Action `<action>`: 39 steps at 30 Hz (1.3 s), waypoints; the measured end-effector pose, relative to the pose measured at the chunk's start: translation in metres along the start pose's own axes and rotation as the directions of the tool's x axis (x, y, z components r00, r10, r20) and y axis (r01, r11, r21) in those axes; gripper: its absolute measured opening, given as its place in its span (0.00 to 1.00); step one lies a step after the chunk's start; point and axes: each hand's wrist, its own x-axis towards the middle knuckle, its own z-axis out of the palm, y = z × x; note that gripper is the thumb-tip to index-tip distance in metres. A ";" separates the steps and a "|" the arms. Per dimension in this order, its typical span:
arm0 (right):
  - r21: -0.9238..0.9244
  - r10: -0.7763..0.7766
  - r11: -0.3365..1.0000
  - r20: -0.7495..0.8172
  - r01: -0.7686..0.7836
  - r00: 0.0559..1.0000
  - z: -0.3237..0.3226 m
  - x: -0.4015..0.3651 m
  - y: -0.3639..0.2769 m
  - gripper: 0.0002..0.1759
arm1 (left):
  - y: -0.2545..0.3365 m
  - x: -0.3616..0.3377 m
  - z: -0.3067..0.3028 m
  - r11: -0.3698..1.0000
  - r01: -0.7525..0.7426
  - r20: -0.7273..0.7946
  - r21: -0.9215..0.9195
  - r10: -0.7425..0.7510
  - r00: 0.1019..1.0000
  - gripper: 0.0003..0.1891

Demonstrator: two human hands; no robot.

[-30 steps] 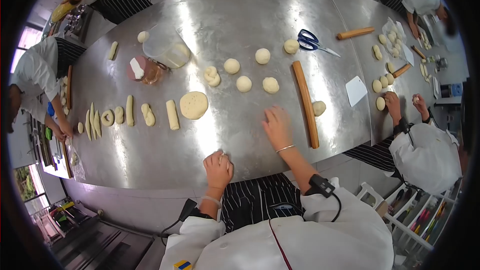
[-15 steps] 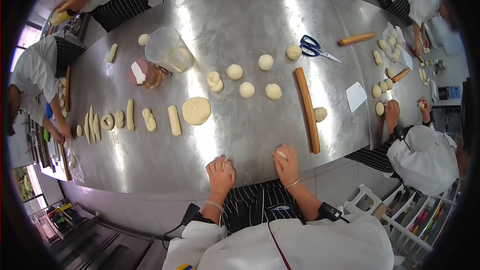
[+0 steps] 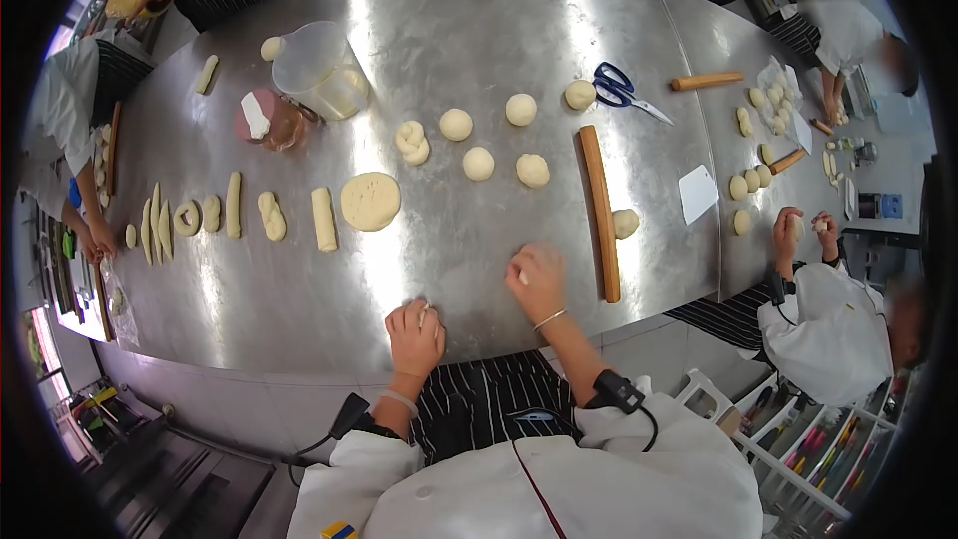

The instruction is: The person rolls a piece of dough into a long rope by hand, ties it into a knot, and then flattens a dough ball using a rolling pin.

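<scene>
My left hand [image 3: 415, 336] rests at the table's front edge, its fingers curled round a small piece of dough [image 3: 423, 316], mostly hidden. Farther right, my right hand [image 3: 536, 274] is closed round another dough piece [image 3: 523, 278], of which a small pale part shows. Beyond my hands lie several round dough balls, one of them this ball [image 3: 533, 171], and a knotted piece [image 3: 411, 142]. A flat dough disc [image 3: 370, 202] is left of them, beside a dough roll [image 3: 324, 220]. To the right, a long rolling pin [image 3: 601, 215] touches a dough ball [image 3: 626, 224].
The metal table [image 3: 459, 240] also holds a clear jug [image 3: 321, 72], a pink-topped container [image 3: 272, 120], blue scissors [image 3: 631, 93], a white scraper [image 3: 698, 195] and a shorter rolling pin [image 3: 707, 81]. Shaped dough [image 3: 187, 219] lines the left. Co-workers stand around, one at right [image 3: 823, 324].
My right hand has moved forward and left across the table, still closed. The whole view has shifted a little. The co-worker at right has brought both hands closer together.
</scene>
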 end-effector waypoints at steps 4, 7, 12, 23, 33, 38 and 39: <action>0.026 0.162 0.987 -0.238 -0.160 0.958 -0.019 -0.055 0.004 0.13 | -0.002 0.008 0.000 1.000 -0.013 0.007 -0.009 0.013 1.000 0.12; -0.022 -0.158 0.987 -0.035 0.157 0.987 -0.003 -0.054 -0.042 0.14 | 0.000 0.003 -0.002 1.000 -0.020 0.005 -0.008 0.020 1.000 0.13; -0.084 0.097 0.991 -0.056 -0.102 0.994 -0.007 -0.053 -0.012 0.15 | 0.001 -0.004 -0.004 1.000 -0.012 0.028 -0.017 0.012 1.000 0.13; 0.055 0.130 0.990 -0.042 -0.127 0.991 -0.008 -0.035 -0.025 0.19 | -0.001 0.002 -0.006 0.996 -0.021 0.023 -0.088 0.023 0.999 0.11; 0.145 0.218 0.963 0.084 -0.228 0.972 -0.018 -0.018 -0.027 0.11 | -0.002 0.005 -0.005 0.997 -0.029 0.029 -0.075 0.031 0.999 0.11; 0.412 0.328 0.863 -0.015 -0.293 0.944 -0.096 0.099 -0.035 0.08 | -0.001 0.003 -0.001 0.999 -0.013 0.014 -0.042 0.014 1.000 0.11; 0.327 0.216 0.928 -0.082 -0.178 0.973 -0.103 0.121 -0.027 0.08 | -0.001 0.003 -0.002 0.999 -0.015 0.014 -0.033 0.015 1.000 0.11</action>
